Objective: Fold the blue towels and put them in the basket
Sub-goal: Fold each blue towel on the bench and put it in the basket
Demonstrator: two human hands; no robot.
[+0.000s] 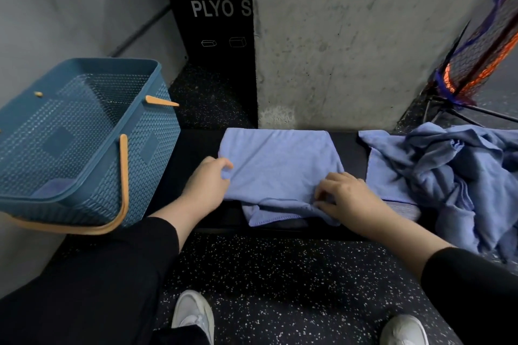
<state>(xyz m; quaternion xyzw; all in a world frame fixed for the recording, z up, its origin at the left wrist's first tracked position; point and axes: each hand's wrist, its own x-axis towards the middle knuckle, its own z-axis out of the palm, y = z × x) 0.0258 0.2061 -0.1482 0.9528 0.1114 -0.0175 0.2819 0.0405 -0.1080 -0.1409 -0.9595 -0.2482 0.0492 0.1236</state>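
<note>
Towel in hand: the half-folded blue towel (280,165) lies flat on the black bench (196,148), between the two hands, its near hem hanging slightly over the bench's front edge.
Left hand: the left hand (206,183) pinches the towel's left edge, thumb and forefinger curled on a small bunch of cloth.
Right hand: the right hand (346,194) has its fingers bent down onto the near right corner, gripping the layered hem under the fingertips.
Handling: it looks light, soft and limp, so it should sag wherever it is not held; I would take it at corners and along the folded edge, both layers together, or the lower layer may slip out.
Pile: the loose blue towels (448,173) lie heaped just beyond the right hand's knuckles, close to the working towel but apparently not on it.
Basket: the blue basket (140,131) stands left of the left hand, tilted, open, with something pale blue at its bottom.
Room: a concrete wall (350,36) rises beyond the fingertips; speckled floor (280,274) lies open behind the wrists.
</note>
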